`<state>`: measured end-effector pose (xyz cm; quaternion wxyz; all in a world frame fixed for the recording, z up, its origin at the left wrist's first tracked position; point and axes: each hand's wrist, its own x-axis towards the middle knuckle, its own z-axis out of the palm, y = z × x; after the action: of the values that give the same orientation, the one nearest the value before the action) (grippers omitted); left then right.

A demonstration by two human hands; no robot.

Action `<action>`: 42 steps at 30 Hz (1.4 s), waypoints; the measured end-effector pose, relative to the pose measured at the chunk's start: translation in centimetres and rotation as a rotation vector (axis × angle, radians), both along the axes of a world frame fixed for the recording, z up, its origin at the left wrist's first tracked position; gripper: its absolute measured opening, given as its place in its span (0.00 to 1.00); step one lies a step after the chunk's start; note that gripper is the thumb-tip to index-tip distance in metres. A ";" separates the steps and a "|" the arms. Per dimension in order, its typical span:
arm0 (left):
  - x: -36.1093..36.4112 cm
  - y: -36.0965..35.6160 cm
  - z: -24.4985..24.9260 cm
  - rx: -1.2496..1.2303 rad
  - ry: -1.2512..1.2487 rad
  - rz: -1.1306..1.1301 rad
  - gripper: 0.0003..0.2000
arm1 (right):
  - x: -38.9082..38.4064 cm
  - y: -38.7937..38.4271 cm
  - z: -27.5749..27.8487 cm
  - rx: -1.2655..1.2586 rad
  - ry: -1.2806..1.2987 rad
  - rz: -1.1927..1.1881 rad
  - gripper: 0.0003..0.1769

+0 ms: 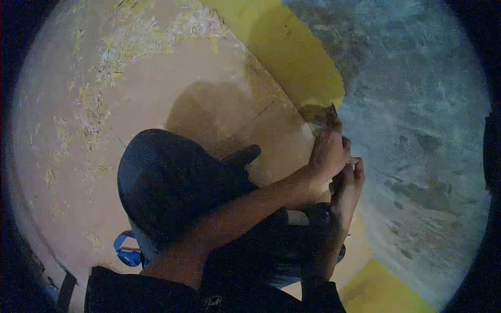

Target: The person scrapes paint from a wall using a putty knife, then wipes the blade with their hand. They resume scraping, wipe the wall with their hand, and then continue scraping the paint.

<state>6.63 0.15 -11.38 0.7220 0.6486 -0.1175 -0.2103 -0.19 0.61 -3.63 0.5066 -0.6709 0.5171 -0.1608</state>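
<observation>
My left hand (330,148) reaches across from the lower left and is closed at the ragged lower end of a yellow band (308,68). Its fingertips touch or nearly touch the band's edge, and whatever they hold is hidden. Just below and to the right, my right hand (348,185) is raised with fingers bent together, close against the left hand. A small pale spot shows at its fingertips, too small to name. Both hands lie along the border between the beige floor (219,68) and a grey-blue mottled surface (417,104).
Yellow and whitish flakes (109,57) are scattered over the floor at the upper left. My dark-clothed knee (162,182) takes up the middle, with a blue shoe (125,249) beside it. Another yellow stretch (389,292) lies at the lower right.
</observation>
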 end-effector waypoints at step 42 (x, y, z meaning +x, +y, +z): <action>0.4 0.7 0.6 -0.113 -0.122 0.029 0.09 | -1.0 0.8 -0.1 -0.047 -0.076 0.019 0.06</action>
<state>7.05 0.88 -10.82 0.7520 0.6200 -0.1632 -0.1529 -1.20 1.39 -3.73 0.5113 -0.6811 0.4871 -0.1933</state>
